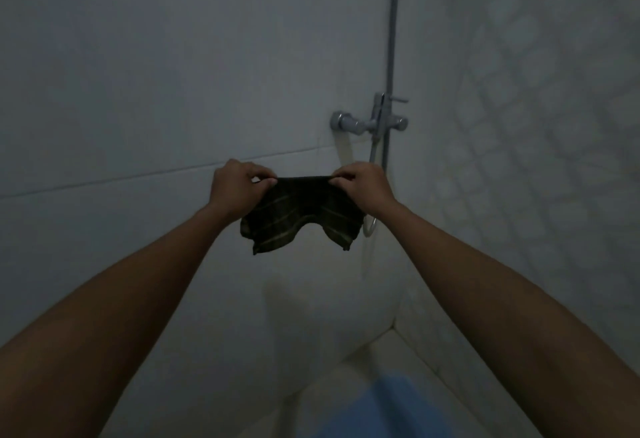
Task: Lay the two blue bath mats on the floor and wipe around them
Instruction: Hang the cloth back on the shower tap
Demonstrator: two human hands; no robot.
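A dark striped cloth hangs stretched between my two hands in front of the wall, its lower corners drooping. My left hand pinches its top left edge. My right hand pinches its top right edge. One blue bath mat lies on the floor at the bottom of the view, between my forearms and partly cut off by the frame edge. No second mat is in sight.
The room is dim. A chrome shower mixer with a riser pipe and a hose is fixed to the wall just beyond my right hand. A tiled wall closes the right side, meeting the floor in a corner.
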